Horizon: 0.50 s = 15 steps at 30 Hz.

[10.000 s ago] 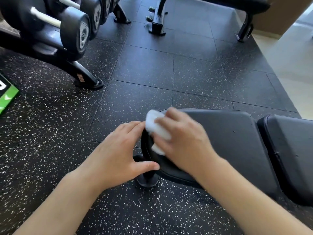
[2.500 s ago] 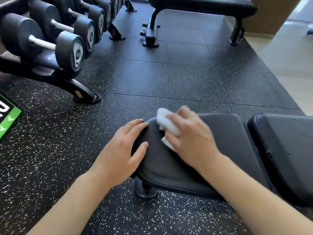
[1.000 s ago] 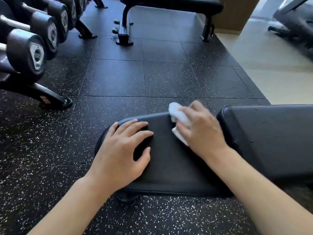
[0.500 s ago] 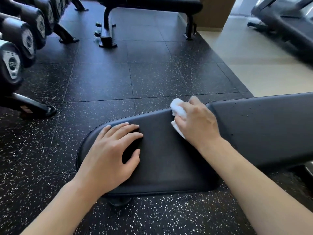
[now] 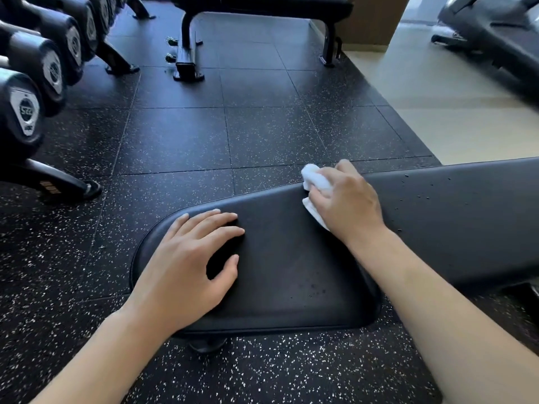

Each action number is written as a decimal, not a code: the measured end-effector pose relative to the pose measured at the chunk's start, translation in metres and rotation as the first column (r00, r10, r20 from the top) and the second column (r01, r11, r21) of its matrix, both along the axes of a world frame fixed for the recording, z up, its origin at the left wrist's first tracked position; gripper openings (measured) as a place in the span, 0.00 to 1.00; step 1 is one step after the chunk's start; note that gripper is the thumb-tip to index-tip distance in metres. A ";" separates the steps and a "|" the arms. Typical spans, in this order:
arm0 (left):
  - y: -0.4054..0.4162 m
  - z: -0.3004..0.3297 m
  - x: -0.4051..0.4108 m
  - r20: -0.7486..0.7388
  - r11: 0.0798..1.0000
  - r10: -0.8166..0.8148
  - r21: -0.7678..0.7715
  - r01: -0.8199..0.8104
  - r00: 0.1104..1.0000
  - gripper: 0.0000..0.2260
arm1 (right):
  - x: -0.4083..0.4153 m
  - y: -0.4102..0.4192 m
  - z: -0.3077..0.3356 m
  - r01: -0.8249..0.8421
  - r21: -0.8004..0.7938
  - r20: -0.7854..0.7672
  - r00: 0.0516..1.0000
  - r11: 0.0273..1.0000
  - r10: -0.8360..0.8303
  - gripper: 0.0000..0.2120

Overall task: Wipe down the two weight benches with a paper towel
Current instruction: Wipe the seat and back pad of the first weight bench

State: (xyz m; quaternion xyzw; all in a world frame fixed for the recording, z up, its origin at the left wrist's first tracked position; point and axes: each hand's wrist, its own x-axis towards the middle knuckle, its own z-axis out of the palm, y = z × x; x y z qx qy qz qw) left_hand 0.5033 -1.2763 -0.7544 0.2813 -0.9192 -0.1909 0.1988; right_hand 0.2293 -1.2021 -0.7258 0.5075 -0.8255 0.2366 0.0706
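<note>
Right hand (image 5: 347, 199): fingers curl round the paper towel (image 5: 316, 182), pressing it on the near bench (image 5: 291, 272).
Left hand (image 5: 189, 263): fingers spread flat on the seat.
Left: long pad's droplets (image 5: 423, 196), far bench (image 5: 262, 4).

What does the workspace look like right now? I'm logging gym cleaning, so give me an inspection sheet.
Surface: black padded near bench seat, droplets on its long black back pad.
Job's things: crumpled white paper towel at the gap between the pads; second black bench beyond.
Clutter: nothing seen.
Hands: left hand flat on the seat; right hand grips the towel.
Cables: nothing seen.
Surroundings: black dumbbells on a rack, speckled black rubber floor, treadmill.
</note>
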 end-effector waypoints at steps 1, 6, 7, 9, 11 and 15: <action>0.000 0.000 0.000 -0.001 1.000 0.000 -0.001 0.000 1.000 0.19 | 0.011 0.001 0.001 -0.024 0.029 0.001 1.000 0.999 0.024 0.09; 0.000 0.000 -0.002 -0.005 1.000 -0.012 -0.013 0.012 1.000 0.19 | 0.087 0.023 -0.004 -0.321 0.103 0.007 0.947 0.941 0.322 0.12; 0.000 0.000 -0.002 -0.005 1.000 -0.013 -0.013 0.013 1.000 0.20 | 0.090 0.027 -0.004 -0.345 0.115 0.011 0.938 0.932 0.346 0.10; -0.001 0.000 -0.001 -0.006 1.000 -0.013 -0.020 0.012 1.000 0.19 | 0.080 0.031 -0.002 -0.325 0.146 0.033 0.946 0.934 0.324 0.11; -0.001 -0.001 -0.001 -0.005 0.999 -0.009 -0.031 0.009 1.000 0.19 | 0.061 0.034 0.001 -0.238 0.137 0.025 0.971 0.962 0.237 0.11; 0.000 -0.002 -0.001 0.016 0.999 -0.010 -0.046 0.010 1.000 0.19 | 0.040 0.045 0.007 -0.097 0.106 0.075 0.993 0.990 0.089 0.12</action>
